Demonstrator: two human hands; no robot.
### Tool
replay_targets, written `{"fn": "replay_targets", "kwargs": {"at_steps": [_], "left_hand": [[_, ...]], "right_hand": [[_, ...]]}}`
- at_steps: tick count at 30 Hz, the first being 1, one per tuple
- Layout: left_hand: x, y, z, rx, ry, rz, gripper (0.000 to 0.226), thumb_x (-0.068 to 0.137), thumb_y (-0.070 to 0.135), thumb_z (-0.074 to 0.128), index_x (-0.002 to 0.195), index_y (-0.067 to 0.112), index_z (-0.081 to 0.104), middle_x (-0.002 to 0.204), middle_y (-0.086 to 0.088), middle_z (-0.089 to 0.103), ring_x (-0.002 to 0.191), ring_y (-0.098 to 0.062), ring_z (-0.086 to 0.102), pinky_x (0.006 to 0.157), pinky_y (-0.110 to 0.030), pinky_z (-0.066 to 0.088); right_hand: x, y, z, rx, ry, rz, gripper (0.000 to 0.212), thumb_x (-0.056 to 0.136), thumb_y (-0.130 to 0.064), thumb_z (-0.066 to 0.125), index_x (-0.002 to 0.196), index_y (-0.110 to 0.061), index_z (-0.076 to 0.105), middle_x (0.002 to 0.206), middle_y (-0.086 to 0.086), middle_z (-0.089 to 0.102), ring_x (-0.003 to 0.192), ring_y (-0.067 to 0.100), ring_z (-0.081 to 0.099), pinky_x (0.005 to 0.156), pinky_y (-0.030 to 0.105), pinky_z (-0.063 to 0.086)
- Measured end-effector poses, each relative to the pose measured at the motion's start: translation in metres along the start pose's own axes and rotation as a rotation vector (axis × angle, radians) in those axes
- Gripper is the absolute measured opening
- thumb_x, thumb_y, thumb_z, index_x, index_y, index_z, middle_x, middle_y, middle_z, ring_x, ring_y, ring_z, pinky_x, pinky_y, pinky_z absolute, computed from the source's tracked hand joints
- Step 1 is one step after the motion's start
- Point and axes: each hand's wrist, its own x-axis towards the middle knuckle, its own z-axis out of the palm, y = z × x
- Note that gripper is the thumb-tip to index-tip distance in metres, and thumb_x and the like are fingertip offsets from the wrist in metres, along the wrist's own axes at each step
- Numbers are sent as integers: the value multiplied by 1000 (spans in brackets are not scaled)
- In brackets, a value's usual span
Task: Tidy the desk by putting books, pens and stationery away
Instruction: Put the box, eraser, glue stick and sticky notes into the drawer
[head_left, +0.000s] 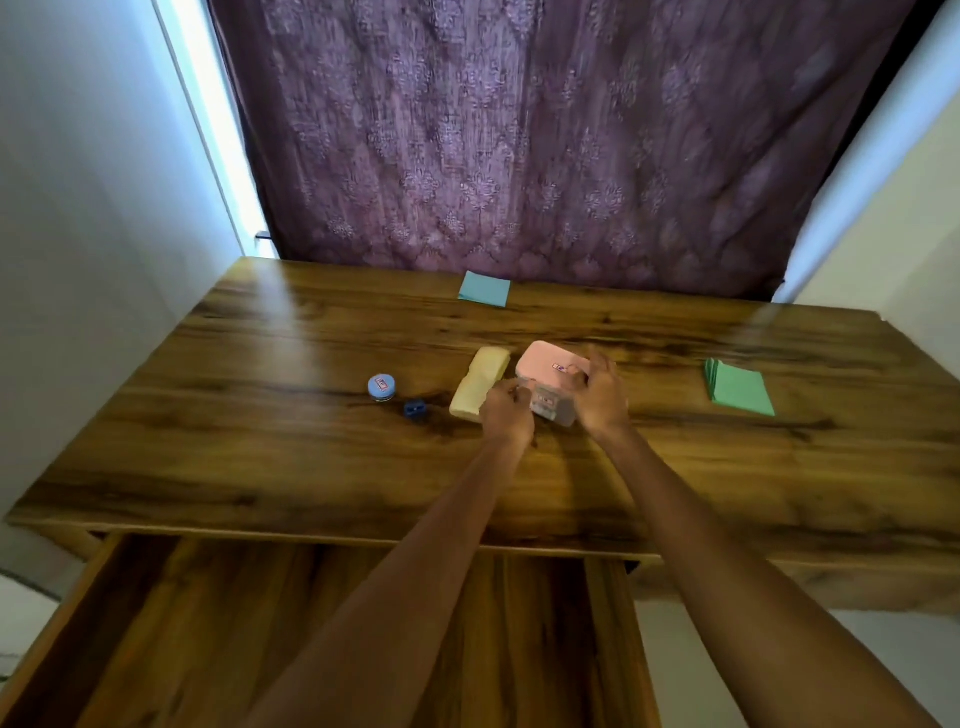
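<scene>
A person stands at a wooden desk (291, 457), seen from above, both bare arms reaching forward to its middle. The left hand (506, 415) and the right hand (600, 397) meet around a small clear plastic box (551, 408) with a label on its side. The right hand curls over the box's far side with the fingers partly spread; the left hand pinches at its near left corner with fingers closed. The box is blurred, so whether it is lifted or resting on the desk cannot be told.

Just behind the box lies a pink case (545, 364), and beside that, to the left, a pale yellow pad (478, 387). Further left sit a small round tub with a blue lid (382, 387) and a dark blue sharpener (414, 408). A blue stack of paper notes (484, 288) lies at the far edge, and a green stack (740, 387) lies well to the right.

An open drawer (223, 623) stands pulled out below the desk's near edge; it looks empty.

The step in hand seems to be gathering the clear box. The next move likely calls for a firm grip and carrying it back to the drawer.
</scene>
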Motion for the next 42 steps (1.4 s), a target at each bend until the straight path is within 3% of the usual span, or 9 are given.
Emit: {"fn": "replay_targets", "kwargs": {"at_steps": [4,7,11,17,23,26,30,36,42], "left_hand": [[13,1,16,-132,47,-50,36,98,30,47,126,7,54,114,-16,64,91,-22,60,75,-33,49],[18,2,23,-152,61,-78,37,96,25,52,129,7,52,119,-13,63,108,-28,61,93,-41,53],[17,2,25,-122,73,-89,45,94,20,56,137,13,45,130,-10,57,119,-27,55,98,-43,50],[12,-6,9,-191,57,-123,47,94,13,54,140,14,43,135,-8,54,121,-26,53,96,-41,51],[-2,-7,-28,-209,13,-62,43,96,13,51,139,12,45,139,-10,50,122,-26,53,82,-38,55],[-15,-14,-63,-197,2,-26,42,96,13,50,138,9,47,135,-12,54,115,-25,57,71,-32,57],[-42,-29,-124,-227,35,23,33,96,3,45,128,0,54,117,-15,61,99,-23,58,64,-32,51],[-94,-68,-240,-95,114,33,32,96,3,45,125,3,57,104,-10,62,90,-21,58,47,-20,49],[-140,-124,-352,59,59,-105,34,94,2,47,127,4,55,108,-9,61,99,-21,60,64,-34,55]], "right_hand": [[23,9,5,33,-75,-34,31,96,-16,46,125,-8,55,132,14,52,120,32,51,97,46,48],[31,11,3,39,-53,-36,31,94,-12,48,122,-5,61,129,14,54,118,31,52,99,40,46],[27,7,-3,133,-69,31,27,94,-14,55,118,-5,63,122,13,62,109,28,60,89,37,52],[13,-3,-17,257,-113,93,34,89,-19,64,120,-5,64,123,9,64,111,24,60,93,36,50],[-21,-21,-25,431,-224,144,21,88,-23,65,98,-5,68,98,9,70,87,24,66,73,37,56],[-46,-40,-17,479,-328,225,22,85,-35,67,84,-13,65,87,11,70,68,21,62,58,31,50],[-92,-78,3,566,-572,370,37,80,-45,69,103,-18,61,98,6,66,86,26,64,80,48,55],[-182,-142,61,612,-779,331,30,89,-31,62,116,-25,51,100,9,60,84,30,59,83,62,51],[-271,-185,131,523,-954,334,28,93,-19,56,121,-14,53,102,19,57,91,38,60,78,56,55]]}}
